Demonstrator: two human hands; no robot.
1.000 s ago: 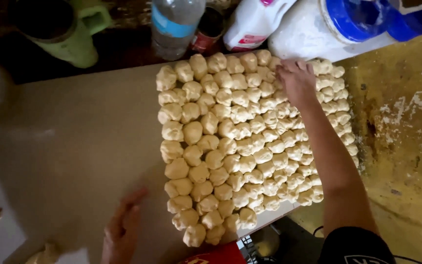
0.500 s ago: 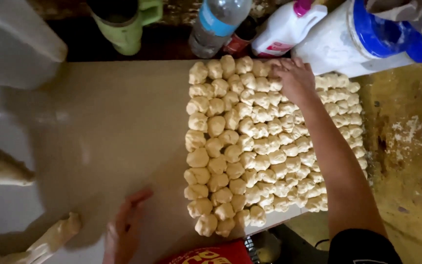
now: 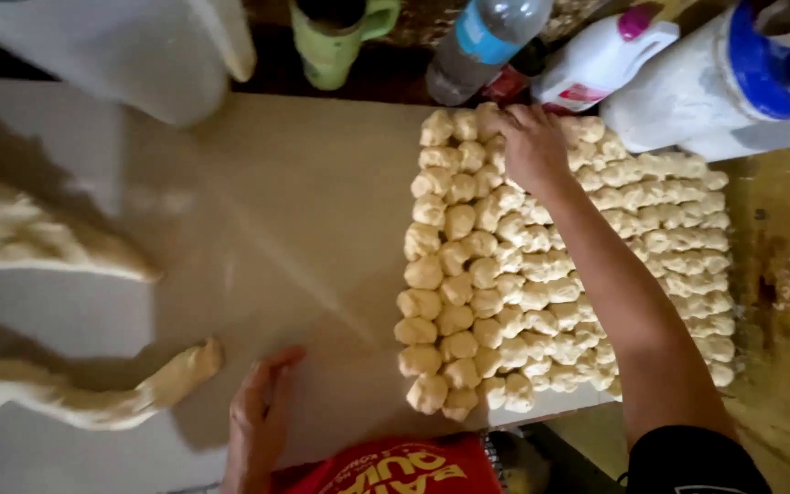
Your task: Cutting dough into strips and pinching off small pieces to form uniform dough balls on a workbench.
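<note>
Since half a second ago the view has slid rightward across the board, so the block of dough balls (image 3: 560, 265) now sits right of centre and more dough has come into sight at the left edge; the right hand (image 3: 534, 146) has stayed at the block's far edge.

Seen from the head camera, a pale tan board (image 3: 285, 210) covers most of the worktop, smooth and lightly shiny. To its right lies a yellowish, floury surface (image 3: 784, 274). Along the far edge stand a green mug (image 3: 336, 41), a clear plastic bottle (image 3: 482, 41), a white jug with a pink cap (image 3: 596, 64) and a white tub with a blue band (image 3: 733, 82). The right hand rests palm down on the far dough balls, fingers gently curled over them; whether it grips one I cannot tell. The left hand (image 3: 258, 421) lies flat on the board's near edge, fingers together and extended, holding nothing.

Two long ropes of dough (image 3: 75, 393) run off the left edge, blurred and cut short. A pale container (image 3: 130, 55) at top left is only partly in frame. The forearm covers several dough balls. A red cloth (image 3: 386, 467) shows at the bottom edge.
</note>
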